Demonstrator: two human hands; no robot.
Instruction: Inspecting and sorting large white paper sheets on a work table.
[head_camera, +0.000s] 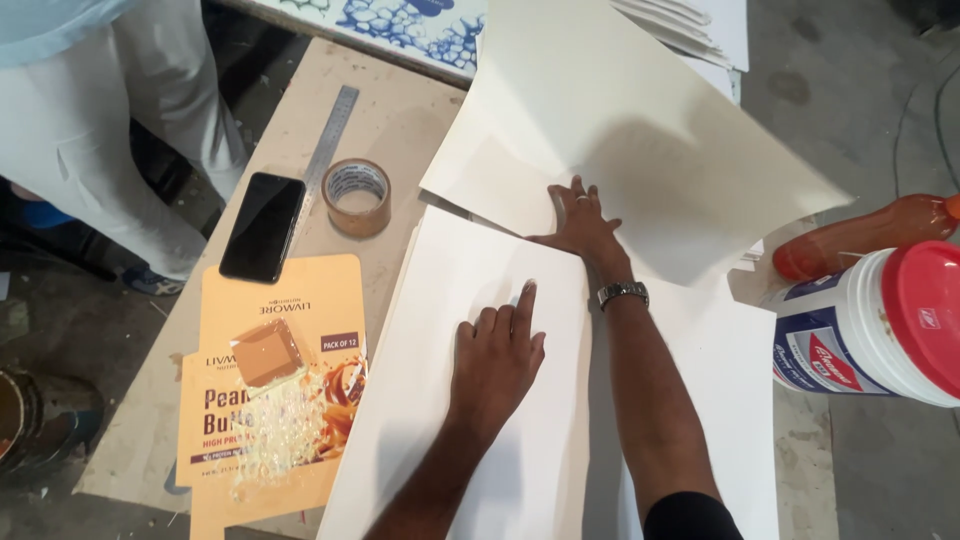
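My left hand (497, 356) lies flat, fingers together, on a large white sheet of card (450, 430) spread across the table. My right hand (582, 224), with a metal watch at the wrist, presses flat at the far edge of that sheet, fingers spread. Over my right hand a second cream sheet (640, 130) curls up and casts a shadow. Neither hand grips anything.
A flattened orange carton (270, 400) lies to the left with a black phone (263, 226), a roll of brown tape (357, 196) and a steel ruler (328, 140) beyond it. A white tub with a red lid (880, 325) and an orange bottle (860, 235) are at right. A person in pale clothes (100, 110) stands at top left.
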